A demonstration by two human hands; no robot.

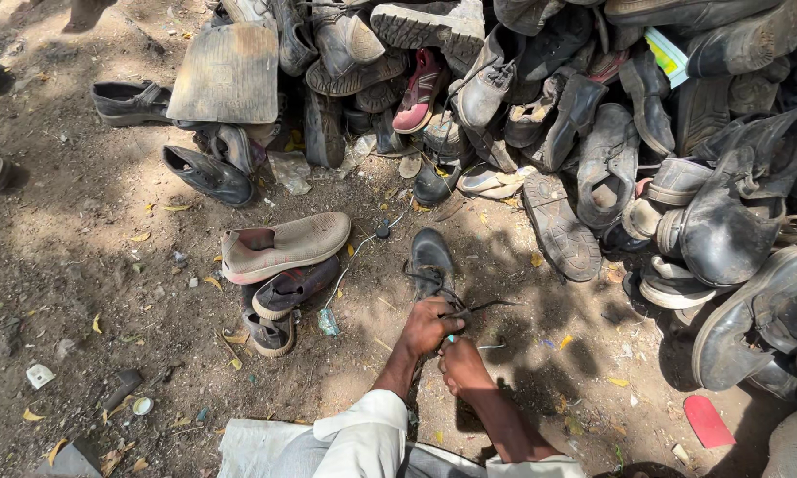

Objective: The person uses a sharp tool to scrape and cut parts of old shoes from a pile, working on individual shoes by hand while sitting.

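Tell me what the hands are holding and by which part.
Left hand grips the black lace-up shoe at its heel end; right hand pinches something small beside it, too small to identify.

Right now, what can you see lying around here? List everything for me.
black laced shoe: one, black, on the dirt at centre, both hands on its laces
tan slip-on shoe: one, beige, left of centre, lying on dark shoes
shoe heap: many, mostly black and grey, top and right
pink shoe: one, in the heap, top centre
flat board: one, grey-brown, top left
red insole: one, bottom right
left hand: gripping the laces
right hand: closed beside it
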